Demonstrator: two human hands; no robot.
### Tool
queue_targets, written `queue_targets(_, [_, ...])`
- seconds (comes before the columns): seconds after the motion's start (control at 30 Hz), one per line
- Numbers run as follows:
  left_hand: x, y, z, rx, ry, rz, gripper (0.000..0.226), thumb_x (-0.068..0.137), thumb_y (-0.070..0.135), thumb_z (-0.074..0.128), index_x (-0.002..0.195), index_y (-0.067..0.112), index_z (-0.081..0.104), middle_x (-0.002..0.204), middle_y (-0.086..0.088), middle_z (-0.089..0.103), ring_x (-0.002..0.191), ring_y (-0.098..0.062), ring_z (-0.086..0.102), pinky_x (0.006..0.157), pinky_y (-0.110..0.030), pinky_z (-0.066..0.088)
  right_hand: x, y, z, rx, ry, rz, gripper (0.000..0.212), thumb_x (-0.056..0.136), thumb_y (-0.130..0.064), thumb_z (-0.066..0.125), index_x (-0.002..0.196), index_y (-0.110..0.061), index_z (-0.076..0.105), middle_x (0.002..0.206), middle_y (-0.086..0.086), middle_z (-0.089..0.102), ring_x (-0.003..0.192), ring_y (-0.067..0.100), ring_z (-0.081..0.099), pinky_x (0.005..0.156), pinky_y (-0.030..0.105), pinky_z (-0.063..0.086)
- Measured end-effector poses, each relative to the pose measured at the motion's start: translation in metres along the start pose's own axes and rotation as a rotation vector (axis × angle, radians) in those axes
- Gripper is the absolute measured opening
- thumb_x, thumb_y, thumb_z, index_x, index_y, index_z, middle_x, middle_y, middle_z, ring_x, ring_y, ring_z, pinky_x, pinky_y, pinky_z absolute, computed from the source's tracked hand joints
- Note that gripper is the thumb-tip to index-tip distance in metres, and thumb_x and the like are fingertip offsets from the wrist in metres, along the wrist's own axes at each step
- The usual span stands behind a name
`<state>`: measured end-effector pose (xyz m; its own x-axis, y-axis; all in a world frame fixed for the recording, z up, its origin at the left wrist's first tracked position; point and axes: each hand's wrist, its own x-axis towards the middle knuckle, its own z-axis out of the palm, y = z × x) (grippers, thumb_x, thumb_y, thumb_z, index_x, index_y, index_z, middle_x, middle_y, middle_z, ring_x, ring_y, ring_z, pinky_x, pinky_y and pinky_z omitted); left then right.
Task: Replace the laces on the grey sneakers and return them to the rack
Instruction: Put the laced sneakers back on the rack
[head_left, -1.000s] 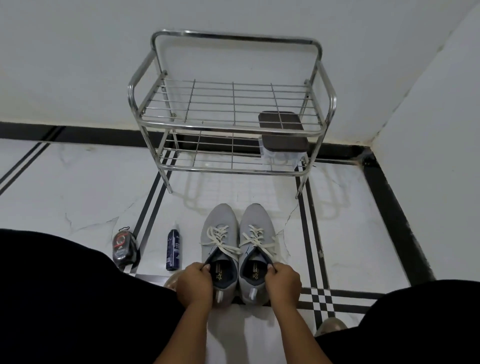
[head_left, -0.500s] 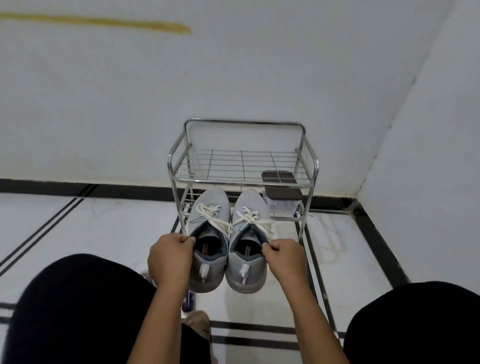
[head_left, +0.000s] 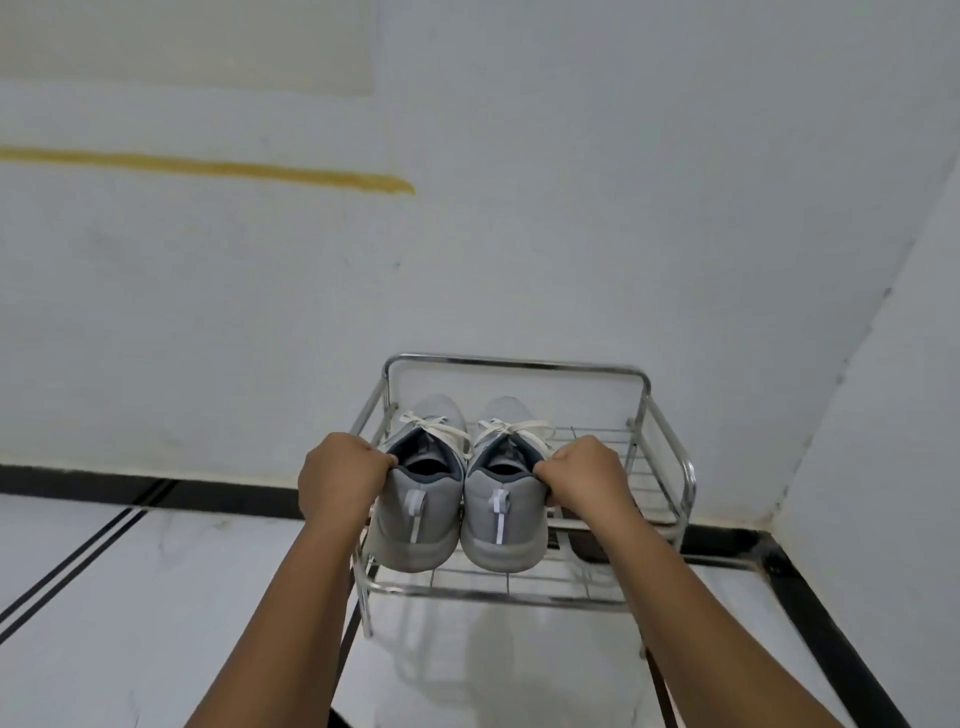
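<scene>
Two grey sneakers with white laces are side by side over the top shelf of the chrome wire rack (head_left: 670, 441), heels toward me. My left hand (head_left: 340, 480) pinches the collar of the left sneaker (head_left: 415, 519) at its outer side. My right hand (head_left: 584, 480) pinches the collar of the right sneaker (head_left: 501, 525) the same way. The toes point at the back rail. I cannot tell whether the soles rest on the wires or hang just above them.
The rack stands in a corner, with a white wall behind and another close on the right. A dark box (head_left: 587, 545) lies on the lower shelf, under my right wrist. The floor (head_left: 156, 597) is white tile with black stripes.
Both hands lifted the sneakers off the floor and carried them forward and up, from in front of the rack to over its top shelf. My view rose and tilted toward the wall.
</scene>
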<state>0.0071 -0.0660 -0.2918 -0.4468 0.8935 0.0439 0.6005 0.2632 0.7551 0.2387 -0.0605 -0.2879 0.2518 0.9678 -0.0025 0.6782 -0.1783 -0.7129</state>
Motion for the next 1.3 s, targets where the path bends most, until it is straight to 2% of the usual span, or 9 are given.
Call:
queue_targets(0.1, [0.036,0.006,0.017,-0.019,0.027,-0.004,0.023,0.079,0.025,0.07,0.07,0.004,0.07,0.066,-0.012,0.067,0.067,-0.027,0.062,0.056,-0.027,0.042,0.041,-0.006,0.017,-0.002,0.007,-0.002,0.016,0.073,-0.022,0.061,0.062,-0.01,0.06,0.07,0.01,0.069,0.071,0.028,0.066,0.063,0.032,0.053])
queue_targets(0.23, [0.073,0.003,0.045,-0.032,0.071,-0.014,0.023,0.081,0.025,0.069,0.072,0.004,0.072,0.067,-0.013,0.068,0.068,-0.029,0.064,0.058,-0.028,0.046,0.084,-0.002,0.042,0.015,0.038,-0.013,0.029,0.078,-0.02,0.061,0.053,-0.015,0.048,0.06,0.006,0.06,0.056,0.021,0.052,0.049,0.024,0.034])
queue_targets(0.5, [0.117,-0.001,0.078,0.003,0.104,-0.023,0.019,0.083,0.028,0.068,0.075,0.011,0.074,0.069,-0.006,0.068,0.067,-0.024,0.062,0.062,-0.029,0.048,0.126,0.006,0.071,-0.038,0.061,-0.012,0.029,0.081,-0.019,0.061,0.054,-0.013,0.05,0.052,0.002,0.049,0.051,0.017,0.047,0.045,0.023,0.026])
queue_targets(0.83, [0.121,-0.011,0.082,0.047,0.126,0.019,0.03,0.09,0.037,0.061,0.08,0.012,0.074,0.075,-0.005,0.068,0.078,-0.026,0.063,0.067,-0.032,0.047,0.117,0.01,0.079,-0.019,0.07,-0.081,0.043,0.09,-0.029,0.059,0.051,-0.013,0.049,0.048,0.003,0.046,0.047,0.017,0.045,0.045,0.024,0.031])
queue_targets(0.93, [0.119,-0.016,0.073,-0.064,-0.064,0.016,0.059,0.091,0.061,0.044,0.09,0.008,0.07,0.087,-0.01,0.069,0.09,-0.029,0.064,0.082,-0.04,0.051,0.121,0.014,0.071,0.08,-0.126,-0.036,0.037,0.092,-0.034,0.057,0.069,-0.007,0.068,0.074,0.014,0.069,0.075,0.028,0.066,0.073,0.038,0.056])
queue_targets(1.03, [0.105,-0.021,0.061,-0.255,-0.505,0.01,0.076,0.074,0.075,0.056,0.131,0.025,0.05,0.123,0.007,0.057,0.113,-0.016,0.054,0.097,-0.034,0.044,0.114,0.017,0.042,0.373,-0.556,0.043,0.01,0.092,-0.02,0.063,0.099,-0.025,0.067,0.11,0.003,0.067,0.108,0.021,0.061,0.099,0.043,0.049])
queue_targets(1.13, [0.097,-0.027,0.068,-0.206,-0.62,0.125,0.1,0.069,0.034,0.085,0.145,0.032,0.02,0.13,0.012,0.049,0.116,-0.011,0.05,0.09,-0.023,0.044,0.101,0.017,0.032,0.467,-0.793,-0.03,0.043,0.083,-0.014,0.073,0.114,-0.035,0.052,0.111,-0.017,0.061,0.105,0.0,0.057,0.088,0.024,0.049])
queue_targets(1.2, [0.1,-0.031,0.077,-0.168,-0.532,0.15,0.112,0.068,0.014,0.086,0.149,0.031,0.011,0.131,0.006,0.048,0.116,-0.015,0.05,0.092,-0.028,0.047,0.095,0.016,0.047,0.407,-0.678,-0.109,0.058,0.075,-0.018,0.082,0.117,-0.035,0.046,0.112,-0.019,0.061,0.099,-0.005,0.06,0.083,0.017,0.051])
queue_targets(1.3, [0.106,-0.042,0.083,-0.182,-0.455,0.148,0.11,0.064,0.011,0.087,0.148,0.028,0.019,0.13,0.002,0.052,0.117,-0.02,0.053,0.099,-0.042,0.049,0.095,0.022,0.076,0.193,-0.393,-0.192,0.087,0.06,-0.038,0.089,0.133,-0.027,0.043,0.125,-0.006,0.058,0.114,0.013,0.057,0.094,0.032,0.05])
